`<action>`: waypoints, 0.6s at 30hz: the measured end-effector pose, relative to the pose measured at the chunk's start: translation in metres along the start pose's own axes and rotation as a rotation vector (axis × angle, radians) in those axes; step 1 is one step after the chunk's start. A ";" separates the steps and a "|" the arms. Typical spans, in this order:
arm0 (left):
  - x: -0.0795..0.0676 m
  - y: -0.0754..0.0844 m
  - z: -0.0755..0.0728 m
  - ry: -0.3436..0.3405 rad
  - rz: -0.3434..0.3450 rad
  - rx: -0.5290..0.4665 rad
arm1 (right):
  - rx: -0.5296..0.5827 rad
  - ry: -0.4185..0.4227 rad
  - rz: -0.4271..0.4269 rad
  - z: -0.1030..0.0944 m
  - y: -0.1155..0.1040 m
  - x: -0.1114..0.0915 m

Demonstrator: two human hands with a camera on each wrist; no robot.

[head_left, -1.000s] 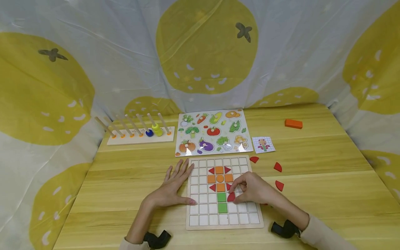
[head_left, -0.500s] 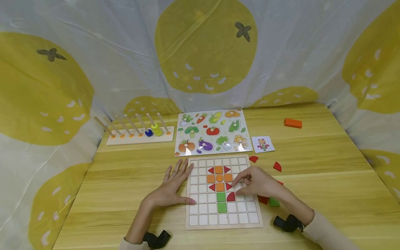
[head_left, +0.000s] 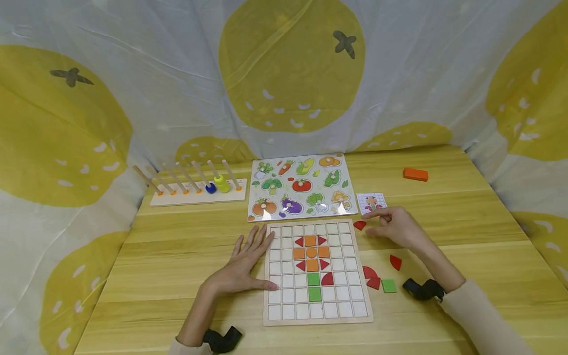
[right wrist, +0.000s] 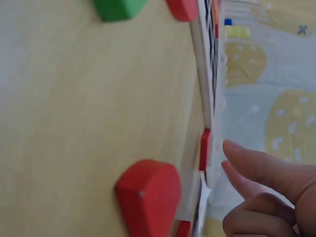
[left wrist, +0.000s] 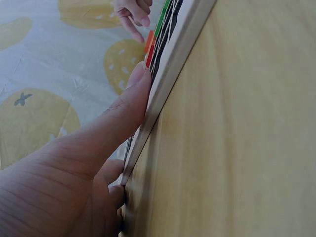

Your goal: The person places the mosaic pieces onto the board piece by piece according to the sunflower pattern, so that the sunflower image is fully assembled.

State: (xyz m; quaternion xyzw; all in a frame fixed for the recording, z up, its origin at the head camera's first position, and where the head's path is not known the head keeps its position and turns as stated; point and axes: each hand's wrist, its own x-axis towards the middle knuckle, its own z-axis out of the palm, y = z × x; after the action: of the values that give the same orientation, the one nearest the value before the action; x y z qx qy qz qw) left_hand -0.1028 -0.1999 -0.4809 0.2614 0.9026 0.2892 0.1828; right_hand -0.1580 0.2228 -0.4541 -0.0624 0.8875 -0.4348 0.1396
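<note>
A wooden grid board lies in front of me with orange, red and green tiles set in its middle cells. My left hand, fingers spread, rests along its left edge; in the left wrist view the thumb lies on the rim. A red quarter-circle tile sits beside the upper green square. My right hand hovers past the board's far right corner, thumb and index finger apart and nothing between them. Just left of those fingertips lies a loose red quarter-circle tile.
Right of the board lie several more red tiles and a green square tile. A pattern card is partly behind the right hand. Farther back are a vegetable puzzle, a peg stand and an orange block.
My right hand has let go of the red quarter-circle tile on the board and moved away to the right and back, beside the loose red tile. The left hand stays put.
</note>
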 end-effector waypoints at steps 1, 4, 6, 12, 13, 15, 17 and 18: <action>0.000 0.000 0.000 -0.001 -0.001 0.000 | -0.007 -0.001 0.001 0.000 0.002 0.002; 0.000 0.000 -0.002 -0.001 0.000 0.001 | -0.019 -0.004 0.005 0.003 0.004 0.008; 0.000 0.000 -0.002 0.000 -0.001 0.003 | -0.016 -0.011 0.004 0.005 0.004 0.011; 0.000 0.001 -0.002 -0.003 -0.006 -0.002 | -0.020 -0.034 0.042 0.010 0.002 0.017; 0.000 0.001 -0.002 -0.003 -0.006 -0.003 | -0.033 -0.031 0.051 0.010 0.001 0.017; 0.000 0.002 -0.002 -0.003 -0.004 -0.005 | -0.071 -0.011 0.071 0.009 0.000 0.016; 0.000 0.001 -0.001 0.000 0.000 -0.004 | -0.114 0.010 0.087 0.008 0.000 0.013; 0.000 0.001 -0.001 0.002 0.002 -0.002 | -0.130 0.013 0.089 0.007 0.000 0.012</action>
State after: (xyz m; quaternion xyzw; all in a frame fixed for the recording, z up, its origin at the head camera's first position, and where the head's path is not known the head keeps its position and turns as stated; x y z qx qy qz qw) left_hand -0.1029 -0.1994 -0.4792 0.2619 0.9021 0.2907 0.1820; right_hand -0.1672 0.2150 -0.4603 -0.0288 0.9166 -0.3701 0.1485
